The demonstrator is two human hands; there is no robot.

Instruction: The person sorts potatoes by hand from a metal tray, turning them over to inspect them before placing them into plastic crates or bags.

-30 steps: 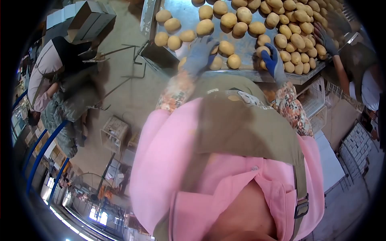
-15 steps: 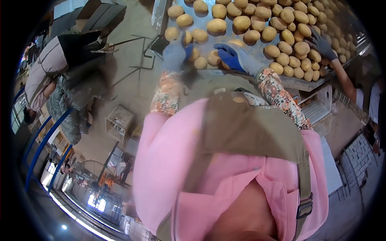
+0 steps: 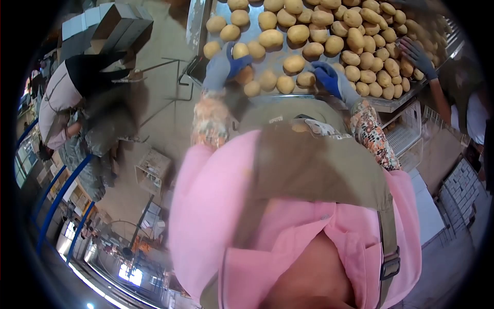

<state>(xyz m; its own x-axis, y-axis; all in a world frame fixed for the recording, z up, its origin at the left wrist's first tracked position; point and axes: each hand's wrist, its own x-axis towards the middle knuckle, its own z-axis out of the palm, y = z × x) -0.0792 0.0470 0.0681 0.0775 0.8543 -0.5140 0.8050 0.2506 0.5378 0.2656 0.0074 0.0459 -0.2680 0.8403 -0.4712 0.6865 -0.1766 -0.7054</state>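
Observation:
My left hand (image 3: pixel 222 68), in a grey and blue glove, is at the near left part of the metal table (image 3: pixel 198 20). Its fingers are apart and curved around a potato (image 3: pixel 240 50); another potato (image 3: pixel 244 75) lies against the blue palm side. A firm grip cannot be made out. My right hand (image 3: pixel 333 81), gloved alike, is over the near edge with its fingers stretched out. Between my hands lie loose potatoes (image 3: pixel 294 64), one of them (image 3: pixel 306 79) just left of my right fingertips. A dense pile of potatoes (image 3: pixel 368 60) is on the right.
A co-worker's gloved hand (image 3: pixel 418 57) rests at the pile's right side. Below the table's right corner stands a white crate (image 3: pixel 404 136). Another person (image 3: pixel 64 98) bends over at the left, near cardboard boxes (image 3: pixel 116 26). A crate (image 3: pixel 153 167) is on the floor.
My right hand has moved right and slightly down, uncovering potatoes between my hands. My left hand is still at the left potatoes. The co-worker's hand has shifted slightly in view.

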